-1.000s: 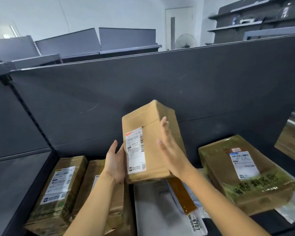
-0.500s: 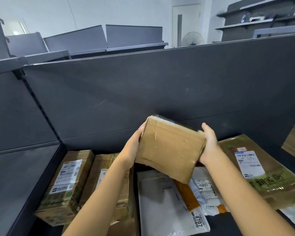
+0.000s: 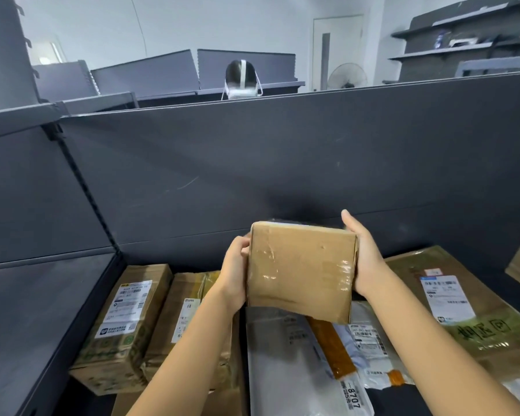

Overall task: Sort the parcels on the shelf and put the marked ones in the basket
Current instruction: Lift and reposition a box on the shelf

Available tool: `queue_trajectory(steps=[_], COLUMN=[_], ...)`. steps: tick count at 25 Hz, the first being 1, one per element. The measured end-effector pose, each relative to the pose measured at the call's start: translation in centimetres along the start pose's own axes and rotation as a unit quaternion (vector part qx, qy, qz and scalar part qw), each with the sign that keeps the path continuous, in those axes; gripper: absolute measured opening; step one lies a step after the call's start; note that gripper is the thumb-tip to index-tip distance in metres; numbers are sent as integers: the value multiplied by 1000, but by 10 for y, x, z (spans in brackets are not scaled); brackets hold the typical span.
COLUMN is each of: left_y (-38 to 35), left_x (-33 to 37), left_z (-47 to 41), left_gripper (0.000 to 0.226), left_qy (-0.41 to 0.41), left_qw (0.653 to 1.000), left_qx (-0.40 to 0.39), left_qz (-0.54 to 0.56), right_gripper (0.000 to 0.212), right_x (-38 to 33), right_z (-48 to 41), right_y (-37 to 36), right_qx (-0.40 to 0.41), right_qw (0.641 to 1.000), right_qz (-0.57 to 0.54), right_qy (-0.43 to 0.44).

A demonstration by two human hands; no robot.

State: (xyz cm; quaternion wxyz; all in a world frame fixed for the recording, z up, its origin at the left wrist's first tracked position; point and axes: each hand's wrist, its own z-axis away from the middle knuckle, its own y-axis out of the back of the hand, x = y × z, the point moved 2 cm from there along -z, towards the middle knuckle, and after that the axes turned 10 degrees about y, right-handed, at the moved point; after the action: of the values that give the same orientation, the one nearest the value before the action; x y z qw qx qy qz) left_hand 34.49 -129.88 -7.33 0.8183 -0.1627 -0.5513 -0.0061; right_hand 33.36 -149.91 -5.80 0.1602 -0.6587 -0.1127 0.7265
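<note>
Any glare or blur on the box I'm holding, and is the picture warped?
Head view: the tape on the cardboard box throws glare streaks; box, left hand and right hand are fairly sharp; the back panel looks skewed by the wide-angle lens.

Parcels crowd the shelf [image 3: 397,400] under the raised cardboard box [image 3: 300,271]: a labelled carton [image 3: 123,319] at left, a grey mailer [image 3: 282,361] in the middle, a large carton [image 3: 499,301] at right. The dark back panel [image 3: 282,160] walls off the far side; open air lies above the parcels beside the box.
</note>
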Motion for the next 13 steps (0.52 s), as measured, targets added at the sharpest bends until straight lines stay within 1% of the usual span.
queue_trajectory(steps=[1,2,4,6,7,8,11,13], left_y=[5,13,31,54,68,84,127,151], left_x=[2,5,12,12,10,6,-13,-25], left_z=[5,9,23,37,43,50,69,79], left_gripper=[40,40,47,61,63,60,50,49], left_qy=[-9,-29,-77,-107,-117,-129,-164,-141], left_qw=[1000,999,994,992,992,990,982,980], left_qx=[-7,-15,-22,-3,6,16,66,116], left_qz=[20,44,73,61,53,48,63,76], right_gripper=[65,79,96,107,108,104,86,80], right_x=[4,6,15,34,47,60,98,119], right_z=[0,1,3,4,3,2,0,0], right_y=[-4,-11,-33,-59,-72,-85,-118,-138], right_qx=[-23,-45,-85,-122,-142,-159,-186,-214], right_qw=[999,996,987,982,981,979,977,971], right_qz=[1,2,14,22,24,19,8,31], right_qy=[34,74,138,141,133,123,104,97])
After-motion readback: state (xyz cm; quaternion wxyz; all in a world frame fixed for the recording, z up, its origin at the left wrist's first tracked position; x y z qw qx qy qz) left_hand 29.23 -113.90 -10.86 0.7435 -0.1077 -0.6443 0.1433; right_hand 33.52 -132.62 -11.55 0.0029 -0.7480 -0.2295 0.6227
